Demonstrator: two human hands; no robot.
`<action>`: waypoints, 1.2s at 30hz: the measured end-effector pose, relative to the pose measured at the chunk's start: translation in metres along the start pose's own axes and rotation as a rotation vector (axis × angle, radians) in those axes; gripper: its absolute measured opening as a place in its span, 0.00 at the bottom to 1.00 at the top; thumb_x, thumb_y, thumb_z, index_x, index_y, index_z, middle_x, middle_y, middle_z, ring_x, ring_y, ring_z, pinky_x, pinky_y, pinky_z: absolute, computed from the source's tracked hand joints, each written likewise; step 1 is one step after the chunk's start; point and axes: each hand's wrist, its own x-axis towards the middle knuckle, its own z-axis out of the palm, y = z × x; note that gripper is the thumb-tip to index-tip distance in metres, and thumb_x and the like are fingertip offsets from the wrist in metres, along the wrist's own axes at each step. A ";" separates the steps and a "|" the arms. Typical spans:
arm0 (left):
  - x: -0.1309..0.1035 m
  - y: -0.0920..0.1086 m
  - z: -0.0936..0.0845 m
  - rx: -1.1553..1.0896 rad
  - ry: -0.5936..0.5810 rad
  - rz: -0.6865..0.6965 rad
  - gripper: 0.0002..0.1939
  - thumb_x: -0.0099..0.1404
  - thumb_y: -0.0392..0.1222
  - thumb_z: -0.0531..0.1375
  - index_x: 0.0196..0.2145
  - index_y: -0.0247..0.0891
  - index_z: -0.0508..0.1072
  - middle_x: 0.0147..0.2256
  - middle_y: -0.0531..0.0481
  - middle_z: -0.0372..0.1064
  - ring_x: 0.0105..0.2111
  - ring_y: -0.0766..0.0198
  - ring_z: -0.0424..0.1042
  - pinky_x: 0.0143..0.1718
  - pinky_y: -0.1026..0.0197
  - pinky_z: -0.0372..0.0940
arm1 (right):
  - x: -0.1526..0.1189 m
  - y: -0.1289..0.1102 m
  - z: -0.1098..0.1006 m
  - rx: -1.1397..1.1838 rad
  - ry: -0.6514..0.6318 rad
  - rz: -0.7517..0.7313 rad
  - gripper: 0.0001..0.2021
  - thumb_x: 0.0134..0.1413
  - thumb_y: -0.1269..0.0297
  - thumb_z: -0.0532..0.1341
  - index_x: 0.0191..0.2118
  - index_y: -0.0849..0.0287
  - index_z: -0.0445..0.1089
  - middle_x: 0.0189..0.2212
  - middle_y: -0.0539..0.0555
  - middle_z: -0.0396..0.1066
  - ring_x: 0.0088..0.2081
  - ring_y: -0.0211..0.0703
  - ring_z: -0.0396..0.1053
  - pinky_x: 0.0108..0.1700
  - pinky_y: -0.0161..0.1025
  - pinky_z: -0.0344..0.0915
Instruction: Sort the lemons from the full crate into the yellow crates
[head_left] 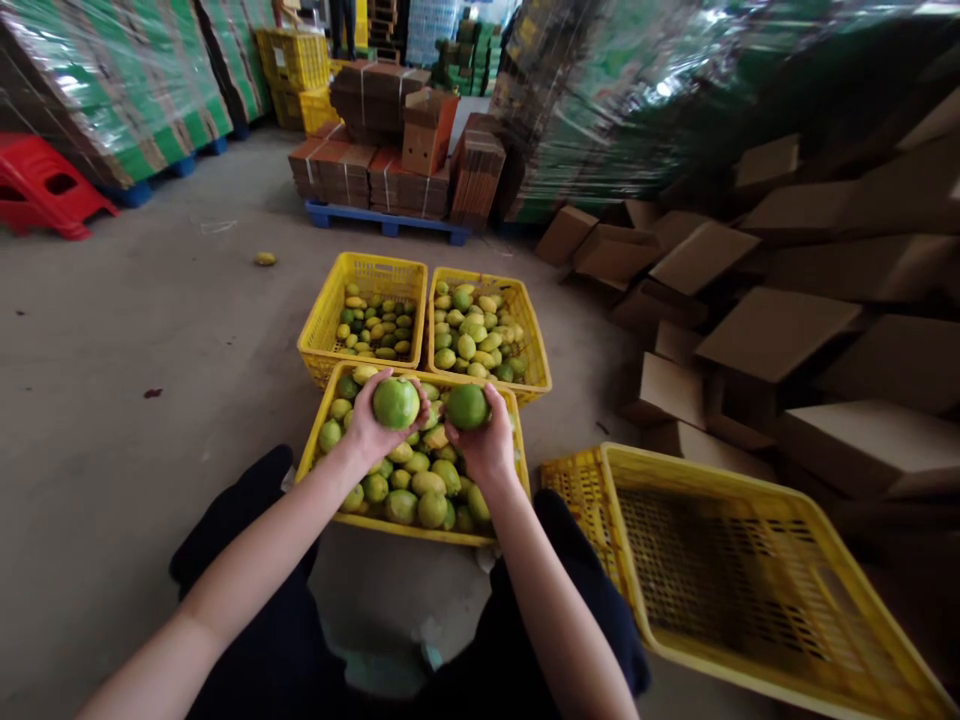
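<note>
My left hand (375, 425) is wrapped round a round green lemon (396, 403), its fingers curled about the far side. In my right hand (491, 440) is a darker green lemon (467, 406), gripped from the right. Both hands are raised over a yellow crate (420, 535) filled with green and yellow lemons (429, 484). Just beyond it stand two more yellow crates: the left crate (315, 345) holds smaller green and yellow fruit, the right crate (536, 350) larger, mostly light green ones.
An empty yellow crate (705, 470) lies by my right knee. Brown cardboard boxes (780, 330) are heaped on the right. Bundled flat cartons (334, 170) sit on a blue pallet (390, 222) ahead. A red stool (52, 185) is at left, and one yellow fruit (265, 259) lies on the floor.
</note>
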 end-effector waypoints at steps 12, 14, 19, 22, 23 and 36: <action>0.010 -0.020 -0.014 -0.006 0.068 0.173 0.16 0.56 0.35 0.56 0.41 0.36 0.77 0.35 0.47 0.79 0.41 0.58 0.79 0.45 0.60 0.72 | -0.015 0.039 0.007 -1.062 -0.239 -0.459 0.45 0.47 0.41 0.67 0.66 0.59 0.57 0.71 0.68 0.44 0.72 0.65 0.44 0.68 0.61 0.53; 0.010 -0.020 -0.018 0.031 0.065 0.200 0.17 0.56 0.35 0.56 0.42 0.35 0.77 0.37 0.47 0.79 0.44 0.57 0.78 0.47 0.60 0.72 | -0.021 0.047 0.011 -1.129 -0.234 -0.508 0.43 0.44 0.45 0.71 0.64 0.59 0.60 0.71 0.68 0.43 0.72 0.67 0.45 0.67 0.62 0.54; 0.014 -0.013 -0.023 0.085 0.086 0.152 0.09 0.62 0.41 0.57 0.34 0.35 0.76 0.32 0.45 0.78 0.40 0.54 0.79 0.46 0.57 0.73 | -0.029 0.051 0.015 -1.173 -0.270 -0.754 0.30 0.50 0.54 0.70 0.57 0.58 0.68 0.65 0.65 0.62 0.70 0.65 0.50 0.68 0.64 0.53; 0.020 -0.005 -0.018 0.070 0.056 0.148 0.13 0.65 0.46 0.55 0.29 0.37 0.74 0.28 0.45 0.76 0.33 0.57 0.78 0.41 0.57 0.74 | -0.033 0.044 0.015 -1.208 -0.389 -0.944 0.29 0.51 0.58 0.69 0.59 0.55 0.67 0.59 0.60 0.71 0.70 0.65 0.51 0.68 0.67 0.51; 0.021 -0.002 -0.016 0.058 0.044 0.169 0.16 0.66 0.47 0.53 0.27 0.37 0.73 0.26 0.46 0.75 0.31 0.58 0.77 0.40 0.58 0.73 | -0.034 0.040 0.015 -1.215 -0.413 -0.998 0.30 0.50 0.59 0.69 0.59 0.54 0.67 0.58 0.59 0.72 0.68 0.65 0.55 0.67 0.67 0.53; 0.015 0.006 -0.017 0.902 -0.066 1.057 0.21 0.69 0.50 0.50 0.27 0.40 0.76 0.29 0.49 0.73 0.34 0.59 0.71 0.43 0.59 0.65 | -0.020 0.012 -0.005 -1.114 -0.132 -0.996 0.28 0.52 0.62 0.70 0.59 0.53 0.67 0.50 0.59 0.73 0.51 0.54 0.73 0.53 0.51 0.73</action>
